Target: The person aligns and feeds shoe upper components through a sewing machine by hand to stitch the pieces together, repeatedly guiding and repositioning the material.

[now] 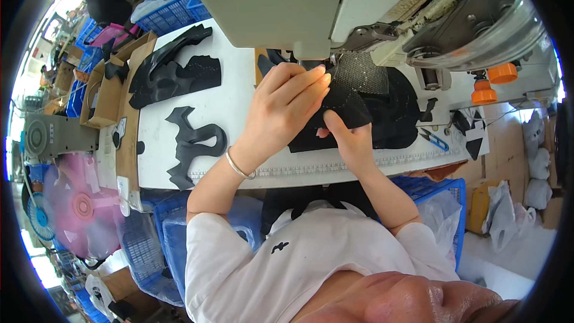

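Cloth, black and limp, lies under the head of the sewing machine; joined to or lying against it, which I cannot tell, is a patch of grey mesh with a fine, open, gridlike weave. The cloth looks soft and matt, its outline curved and layered, with small pale flecks scattered across it. The right hand, on the near side of the sewing machine, has its grip clamped on the cloth, thumb above and fingers tucked beneath. The left hand, just below the sewing machine's head, has its fingers bunched near the needle area; the thumb is hidden, so whether that grip is clamped on anything I cannot tell. Left of the sewing machine, on the smooth white tabletop, lie a flat black cutout with a rounded loop and a black shaped panel with wavy edges. Toward the sewing machine's right are blue-handled snips and ribbed orange knobs.
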Tool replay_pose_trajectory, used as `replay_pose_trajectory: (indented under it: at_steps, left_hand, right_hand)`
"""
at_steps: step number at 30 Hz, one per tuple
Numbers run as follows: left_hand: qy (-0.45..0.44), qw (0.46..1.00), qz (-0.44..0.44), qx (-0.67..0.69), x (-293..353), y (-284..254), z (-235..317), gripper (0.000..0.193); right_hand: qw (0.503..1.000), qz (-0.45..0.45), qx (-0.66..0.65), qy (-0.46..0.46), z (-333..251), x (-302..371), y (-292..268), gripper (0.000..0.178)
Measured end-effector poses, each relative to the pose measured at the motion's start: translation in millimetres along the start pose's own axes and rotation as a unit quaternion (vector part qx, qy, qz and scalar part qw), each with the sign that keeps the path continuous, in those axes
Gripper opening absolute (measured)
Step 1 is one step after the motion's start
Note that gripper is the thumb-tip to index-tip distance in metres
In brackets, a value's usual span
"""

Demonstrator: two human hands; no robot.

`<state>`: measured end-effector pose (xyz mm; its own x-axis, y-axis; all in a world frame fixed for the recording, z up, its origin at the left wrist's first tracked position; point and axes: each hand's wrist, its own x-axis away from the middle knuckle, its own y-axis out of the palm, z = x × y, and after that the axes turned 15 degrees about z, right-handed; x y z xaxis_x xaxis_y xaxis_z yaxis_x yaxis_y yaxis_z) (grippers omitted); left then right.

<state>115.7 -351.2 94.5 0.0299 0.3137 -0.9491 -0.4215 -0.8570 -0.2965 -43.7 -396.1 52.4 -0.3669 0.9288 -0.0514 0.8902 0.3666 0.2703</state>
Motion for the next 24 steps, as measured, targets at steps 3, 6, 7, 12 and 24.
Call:
replay_pose_trajectory:
  at_steps: [3, 6, 7, 12, 24]
  left_hand:
    - [0.012, 1.0, -0.008, -0.007, -3.2, -2.8, -1.6, 0.032]
    - [0.02, 1.0, -0.001, -0.001, -2.0, -1.3, -0.4, 0.035]
    - [0.019, 1.0, -0.006, -0.002, -0.7, -1.0, -0.1, 0.035]
    - [-0.004, 1.0, 0.003, -0.006, 2.5, -0.2, 5.8, 0.029]
    - [0.011, 0.997, 0.023, -0.067, 5.5, 11.5, 14.2, 0.031]
  right_hand:
    - [1.0, 0.001, 0.0, -0.024, -0.4, -3.6, 7.4, 0.013]
    - [0.999, 0.013, -0.009, -0.043, 1.1, -3.0, 7.4, 0.012]
    - [0.999, 0.019, -0.016, -0.048, 1.8, -3.4, 7.2, 0.011]
    - [0.998, 0.031, -0.006, -0.052, -3.0, -2.0, 6.9, 0.012]
    - [0.999, 0.032, 0.03, -0.015, -14.2, -15.2, -5.1, 0.016]
